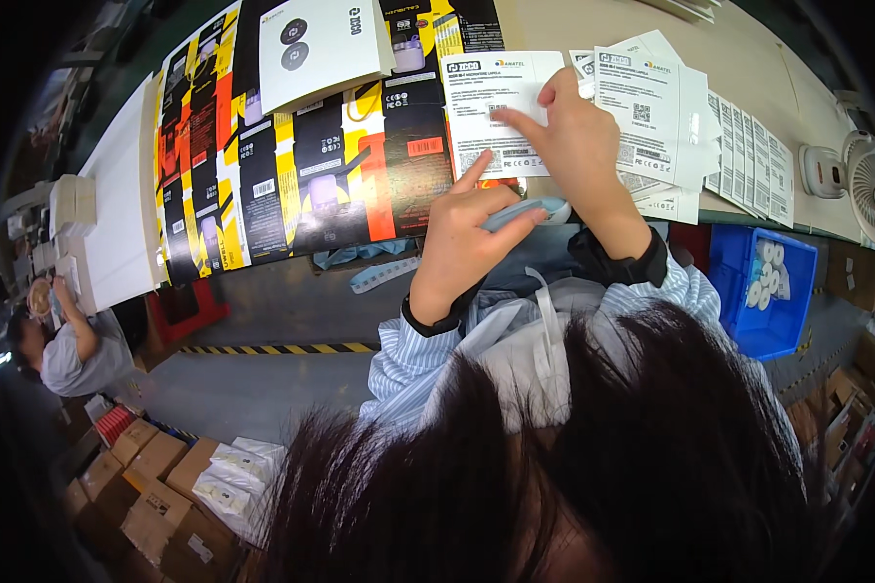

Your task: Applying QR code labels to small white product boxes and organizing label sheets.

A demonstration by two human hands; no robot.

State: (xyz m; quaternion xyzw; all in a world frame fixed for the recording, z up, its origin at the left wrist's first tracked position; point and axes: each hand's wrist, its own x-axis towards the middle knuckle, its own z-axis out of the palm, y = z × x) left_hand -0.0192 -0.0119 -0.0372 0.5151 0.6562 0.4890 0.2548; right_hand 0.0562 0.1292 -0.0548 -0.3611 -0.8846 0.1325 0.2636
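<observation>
A white printed card [515, 70] lies on the bench in front of me, one of several flat sheets with codes and black print. My right hand [583, 146] rests on this card, its thumb stretched across the print and apart from the index finger. Just below, my left hand [467, 238] is closed round a light-blue roll [551, 208], apparently of sticker tape, while its index finger points up onto the card's lower edge. A pale-blue dotted strip [384, 274] hangs to the left of that hand. Anything small under the right fingertips is hidden.
Similar white cards [642, 121] are fanned out to the right. Black, yellow and red printed box sheets [311, 185] cover the left bench, with white sheets [321, 58] on top. Beyond are a small fan [870, 185], a blue bin [763, 325], cartons [160, 520] and another person [83, 345].
</observation>
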